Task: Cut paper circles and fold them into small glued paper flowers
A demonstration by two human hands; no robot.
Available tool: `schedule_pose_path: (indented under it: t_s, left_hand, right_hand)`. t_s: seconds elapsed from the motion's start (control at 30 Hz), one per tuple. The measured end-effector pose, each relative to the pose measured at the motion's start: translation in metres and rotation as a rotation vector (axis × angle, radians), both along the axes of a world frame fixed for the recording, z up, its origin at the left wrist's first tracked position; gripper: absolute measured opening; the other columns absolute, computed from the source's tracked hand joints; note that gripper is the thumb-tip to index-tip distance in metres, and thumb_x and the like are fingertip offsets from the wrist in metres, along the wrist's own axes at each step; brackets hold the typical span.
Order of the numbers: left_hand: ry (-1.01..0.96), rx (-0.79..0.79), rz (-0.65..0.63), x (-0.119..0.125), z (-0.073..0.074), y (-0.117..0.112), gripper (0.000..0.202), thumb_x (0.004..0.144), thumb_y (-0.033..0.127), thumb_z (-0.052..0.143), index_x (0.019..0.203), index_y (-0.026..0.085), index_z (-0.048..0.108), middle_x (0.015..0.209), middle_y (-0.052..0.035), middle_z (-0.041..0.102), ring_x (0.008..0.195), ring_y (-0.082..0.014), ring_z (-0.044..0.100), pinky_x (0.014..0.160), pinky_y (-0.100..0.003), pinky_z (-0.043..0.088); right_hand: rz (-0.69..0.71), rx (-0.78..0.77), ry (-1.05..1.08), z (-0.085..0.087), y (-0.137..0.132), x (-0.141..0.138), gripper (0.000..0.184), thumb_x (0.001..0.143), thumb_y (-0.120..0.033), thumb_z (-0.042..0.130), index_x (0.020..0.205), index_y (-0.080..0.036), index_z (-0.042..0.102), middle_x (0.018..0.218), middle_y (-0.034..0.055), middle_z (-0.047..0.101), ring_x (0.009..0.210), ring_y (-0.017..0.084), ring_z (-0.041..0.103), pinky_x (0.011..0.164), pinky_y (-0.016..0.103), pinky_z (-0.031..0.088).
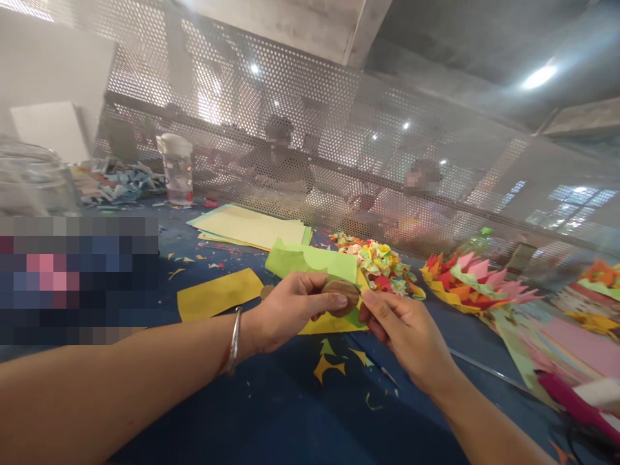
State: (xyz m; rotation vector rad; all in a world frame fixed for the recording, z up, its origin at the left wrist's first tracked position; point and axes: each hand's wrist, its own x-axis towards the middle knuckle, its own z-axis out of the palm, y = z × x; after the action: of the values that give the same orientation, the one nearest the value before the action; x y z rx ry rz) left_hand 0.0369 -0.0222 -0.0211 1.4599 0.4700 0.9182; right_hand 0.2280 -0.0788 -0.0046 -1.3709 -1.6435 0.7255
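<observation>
My left hand (290, 307) pinches a small round brown disc (341, 292) between thumb and fingers, together with a light green paper sheet (310, 259) that folds up behind it. My right hand (407, 336) meets it from the right, its fingertips closed on the disc's right edge and the paper. A silver bangle (235, 339) sits on my left wrist. Beneath both hands lies a yellow paper piece (329, 324) on the dark blue table (290, 413).
A yellow sheet (217, 294) and a stack of pale yellow sheets (252, 226) lie left and behind. A heap of folded coloured paper bits (382, 261), spiky paper pieces (469, 281), a clear jar (177, 169), pink-handled scissors (576, 403). Two people sit behind a perforated metal screen (339, 148).
</observation>
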Motion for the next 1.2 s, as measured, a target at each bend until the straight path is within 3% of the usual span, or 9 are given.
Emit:
schedule_pose_path:
  t_s: [0.43,1.2]
  left_hand:
    - [-0.018,-0.025,-0.033,0.002,0.0044,-0.004,0.015,0.077,0.028,0.069,0.082,0.013,0.069,0.073,0.0,0.064,0.064,-0.01,0.055,0.059,-0.023,0.044]
    - [0.007,0.026,0.01,0.0009,0.0024,-0.0017,0.018,0.074,0.03,0.069,0.076,0.012,0.066,0.062,0.0018,0.056,0.059,-0.0093,0.047,0.056,-0.025,0.035]
  right_hand:
    - [0.003,-0.019,-0.029,-0.0009,-0.0001,-0.001,0.049,0.092,-0.059,0.051,0.065,-0.018,0.056,0.047,-0.0069,0.036,0.044,0.009,0.03,0.042,0.023,0.022]
    - [0.019,-0.033,-0.001,-0.0009,-0.0005,-0.0008,0.047,0.092,-0.057,0.052,0.066,-0.019,0.056,0.047,-0.0077,0.032,0.045,0.01,0.027,0.043,0.024,0.02]
